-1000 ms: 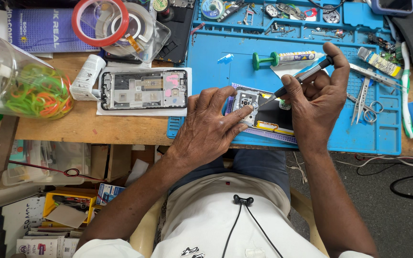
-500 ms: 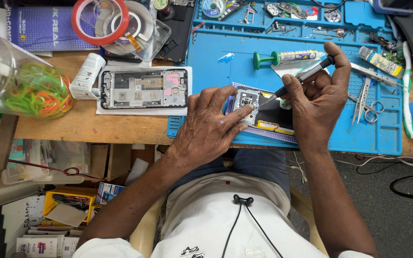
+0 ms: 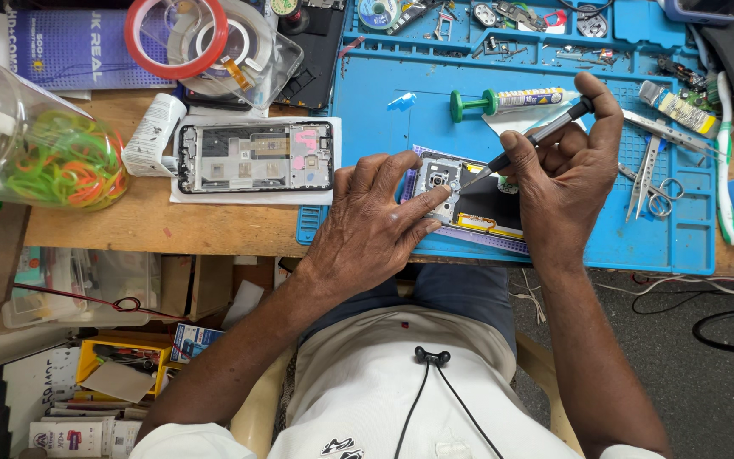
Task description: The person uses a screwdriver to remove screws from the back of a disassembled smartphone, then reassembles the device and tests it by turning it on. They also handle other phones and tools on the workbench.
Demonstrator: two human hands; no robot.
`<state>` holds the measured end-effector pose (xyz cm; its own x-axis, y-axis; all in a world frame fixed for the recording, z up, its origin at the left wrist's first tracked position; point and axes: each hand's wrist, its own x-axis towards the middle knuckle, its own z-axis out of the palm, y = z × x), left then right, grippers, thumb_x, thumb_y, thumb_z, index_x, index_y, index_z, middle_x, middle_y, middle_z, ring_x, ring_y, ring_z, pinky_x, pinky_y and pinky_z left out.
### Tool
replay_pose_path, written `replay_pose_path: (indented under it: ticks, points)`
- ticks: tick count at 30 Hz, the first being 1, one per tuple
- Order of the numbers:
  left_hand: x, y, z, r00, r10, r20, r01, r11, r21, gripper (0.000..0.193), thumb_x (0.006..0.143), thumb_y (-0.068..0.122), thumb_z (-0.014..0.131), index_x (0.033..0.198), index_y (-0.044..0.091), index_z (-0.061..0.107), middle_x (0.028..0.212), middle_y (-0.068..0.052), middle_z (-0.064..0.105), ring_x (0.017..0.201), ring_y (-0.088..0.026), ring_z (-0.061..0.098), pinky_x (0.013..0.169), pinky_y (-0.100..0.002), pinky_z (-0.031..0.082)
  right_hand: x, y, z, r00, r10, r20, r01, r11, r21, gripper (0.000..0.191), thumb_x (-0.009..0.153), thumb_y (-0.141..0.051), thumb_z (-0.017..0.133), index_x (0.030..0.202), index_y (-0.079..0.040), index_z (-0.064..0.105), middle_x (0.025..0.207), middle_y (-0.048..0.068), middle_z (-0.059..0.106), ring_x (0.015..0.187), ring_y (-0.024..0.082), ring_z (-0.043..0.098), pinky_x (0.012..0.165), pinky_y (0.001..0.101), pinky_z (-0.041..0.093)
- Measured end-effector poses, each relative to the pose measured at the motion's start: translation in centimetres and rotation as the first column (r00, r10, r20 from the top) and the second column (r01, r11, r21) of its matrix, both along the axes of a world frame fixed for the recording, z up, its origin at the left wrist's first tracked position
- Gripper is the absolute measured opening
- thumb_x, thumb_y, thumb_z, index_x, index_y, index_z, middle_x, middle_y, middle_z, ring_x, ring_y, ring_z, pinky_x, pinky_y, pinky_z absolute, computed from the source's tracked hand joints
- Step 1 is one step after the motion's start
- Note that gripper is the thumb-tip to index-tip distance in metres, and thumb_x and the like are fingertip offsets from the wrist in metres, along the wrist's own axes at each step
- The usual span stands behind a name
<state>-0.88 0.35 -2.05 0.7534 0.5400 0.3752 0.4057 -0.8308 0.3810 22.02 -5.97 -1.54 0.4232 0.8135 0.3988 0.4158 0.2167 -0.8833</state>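
Wood shows along the near edge of the workbench [image 3: 172,225], and a blue mat [image 3: 401,127] covers its right part. On the mat lies an opened phone [image 3: 469,204] with its back off, so its inside parts show. The left hand [image 3: 375,225] lies flat and spread on the phone and presses it down, with the fingertips by the grey camera part. The right hand [image 3: 567,166] is curled around a thin screwdriver [image 3: 528,140], and the tip touches the top part of the phone. It looks like the work is partway along: the phone is open, but the grey cover near the camera sits in place. To the left, a second phone frame [image 3: 255,157] rests on white paper, well apart from the hands. A syringe with a green plunger [image 3: 511,100] lies just behind the phone, and scissors [image 3: 656,191] and tweezers [image 3: 643,166] lie to the right. A clear jar of green and orange bands [image 3: 40,149] stands far left. The left hand hides the near end of the phone, and any screws are too small to make out
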Motion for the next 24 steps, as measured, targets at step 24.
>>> replay_pose_path:
  ticks: [24]
  points:
    - [-1.2, 1.8, 1.5, 0.99, -0.083, 0.112, 0.111, 0.956, -0.271, 0.089, 0.086, 0.029, 0.08, 0.159, 0.008, 0.032, 0.151, -0.014, 0.055, 0.129, -0.034, 0.047, 0.108, -0.049, 0.038, -1.1, -1.3, 4.3, 0.825, 0.214, 0.524, -0.263, 0.965, 0.02, 0.058, 0.1, 0.004, 0.078, 0.148, -0.005, 0.046, 0.117, 0.017, 0.074, 0.11, 0.026, 0.076, 0.089, 0.0332, 0.066]
